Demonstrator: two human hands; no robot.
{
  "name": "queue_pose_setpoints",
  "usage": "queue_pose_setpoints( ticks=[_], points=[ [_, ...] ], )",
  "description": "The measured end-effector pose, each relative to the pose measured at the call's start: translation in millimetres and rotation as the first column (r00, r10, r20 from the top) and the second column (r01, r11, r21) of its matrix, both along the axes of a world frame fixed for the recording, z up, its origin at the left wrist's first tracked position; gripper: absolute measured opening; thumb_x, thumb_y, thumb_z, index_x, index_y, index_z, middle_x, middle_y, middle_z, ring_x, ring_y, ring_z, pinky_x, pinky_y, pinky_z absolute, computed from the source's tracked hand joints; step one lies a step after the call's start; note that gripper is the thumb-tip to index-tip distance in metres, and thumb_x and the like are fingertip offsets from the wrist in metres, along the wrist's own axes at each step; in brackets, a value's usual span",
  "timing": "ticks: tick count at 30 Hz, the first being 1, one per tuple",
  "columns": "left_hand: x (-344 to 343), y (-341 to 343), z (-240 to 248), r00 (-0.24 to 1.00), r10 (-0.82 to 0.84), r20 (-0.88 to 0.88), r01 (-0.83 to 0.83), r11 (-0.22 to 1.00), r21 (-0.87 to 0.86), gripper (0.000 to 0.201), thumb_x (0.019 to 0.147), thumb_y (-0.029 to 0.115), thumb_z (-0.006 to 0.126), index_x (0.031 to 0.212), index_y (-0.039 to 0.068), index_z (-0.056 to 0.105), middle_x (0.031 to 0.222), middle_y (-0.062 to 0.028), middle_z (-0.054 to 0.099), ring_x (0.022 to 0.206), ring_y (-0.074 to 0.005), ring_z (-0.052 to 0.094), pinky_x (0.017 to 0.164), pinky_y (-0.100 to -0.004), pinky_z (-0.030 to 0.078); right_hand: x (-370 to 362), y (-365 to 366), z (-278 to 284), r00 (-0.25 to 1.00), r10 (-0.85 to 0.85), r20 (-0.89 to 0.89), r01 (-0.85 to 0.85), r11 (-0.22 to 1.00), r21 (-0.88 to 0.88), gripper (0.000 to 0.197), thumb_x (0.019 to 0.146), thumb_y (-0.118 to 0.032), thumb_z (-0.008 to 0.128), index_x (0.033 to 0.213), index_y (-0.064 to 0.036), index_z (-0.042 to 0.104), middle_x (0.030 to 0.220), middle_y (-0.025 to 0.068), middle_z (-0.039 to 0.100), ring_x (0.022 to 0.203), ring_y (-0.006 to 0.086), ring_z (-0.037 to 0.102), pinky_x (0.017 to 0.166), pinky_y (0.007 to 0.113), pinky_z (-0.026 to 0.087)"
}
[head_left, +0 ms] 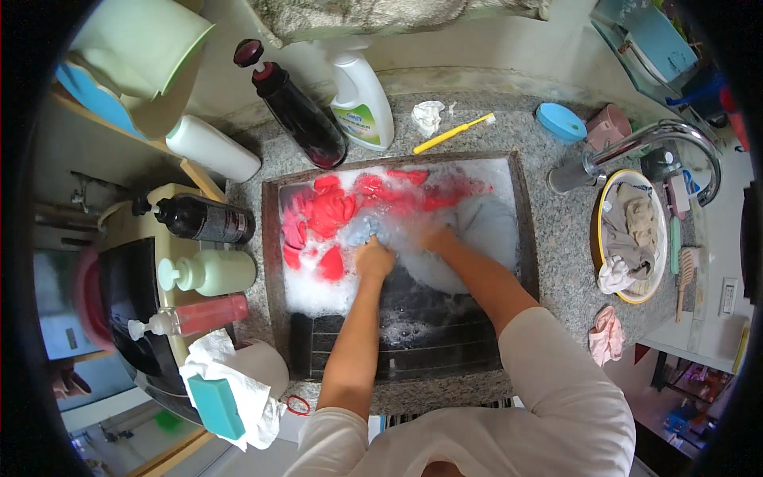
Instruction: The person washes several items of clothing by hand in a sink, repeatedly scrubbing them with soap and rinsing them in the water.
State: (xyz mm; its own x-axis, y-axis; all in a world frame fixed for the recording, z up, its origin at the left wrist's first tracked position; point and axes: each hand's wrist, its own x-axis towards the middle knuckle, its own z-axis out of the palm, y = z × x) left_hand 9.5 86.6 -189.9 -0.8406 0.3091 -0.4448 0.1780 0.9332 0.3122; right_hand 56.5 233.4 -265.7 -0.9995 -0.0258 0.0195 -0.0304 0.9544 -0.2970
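My left hand (374,259) is closed on a bunched end of light blue cloth (362,230) in a sink of soapy water. Just right of it, my right hand (434,237) reaches into the suds by the larger wet part of the light blue garment (481,230); its fingers are blurred and hidden by foam. Red clothing (332,208) lies soaked along the left and far side of the sink. Under my forearms a dark ridged washing slab (429,334) slopes along the near side, wet with some foam on it.
A dark pump bottle (302,115), a white spray bottle (362,103) and a yellow toothbrush (453,133) are behind the sink. Several bottles line the left. On the right stand a chrome faucet (620,147), a basin of clothes (598,230) and a pink cloth (606,335).
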Motion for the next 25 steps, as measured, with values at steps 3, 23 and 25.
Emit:
queue_pose_setpoints(
  ticks=[3,23,25],
  points=[
    [1.2,-21.4,-4.8,0.903,0.197,0.383,-0.371,0.807,0.459,0.044,0.081,0.037,0.052,0.11,0.005,0.048,0.102,-0.0198,0.056,0.095,-0.0327,0.053,0.081,-0.0425,0.043,-28.3,-8.7,56.6,0.806,-0.141,0.575,0.216,0.974,-0.063,0.052,0.06,-0.03,0.068,0.109,-0.0158,0.057,0.118,0.008,0.049,0.105,0.0327,0.047,0.091,0.045,0.036],
    [25.5,-19.8,66.5,0.484,-0.108,0.868,-0.875,-0.024,0.484,0.035,0.083,0.025,0.05,0.112,0.006,0.049,0.106,-0.0083,0.055,0.094,-0.0213,0.056,0.083,-0.0339,0.045,-13.0,-18.5,135.8,0.871,-0.218,-0.44,-0.021,0.879,-0.477,0.026,0.054,-0.02,0.062,0.08,-0.015,0.059,0.096,0.0076,0.057,0.091,0.0299,0.052,0.074,0.038,0.044],
    [18.4,-34.6,65.6,0.559,0.033,0.829,-0.828,0.086,0.555,0.044,0.077,0.022,0.059,0.114,0.002,0.047,0.103,-0.0086,0.057,0.094,-0.0239,0.057,0.08,-0.0403,0.048,-14.3,6.5,138.9,0.98,-0.079,-0.183,-0.007,0.904,-0.427,0.029,0.053,-0.018,0.063,0.082,-0.0152,0.061,0.108,0.0094,0.056,0.103,0.0319,0.05,0.085,0.038,0.043]
  ],
)
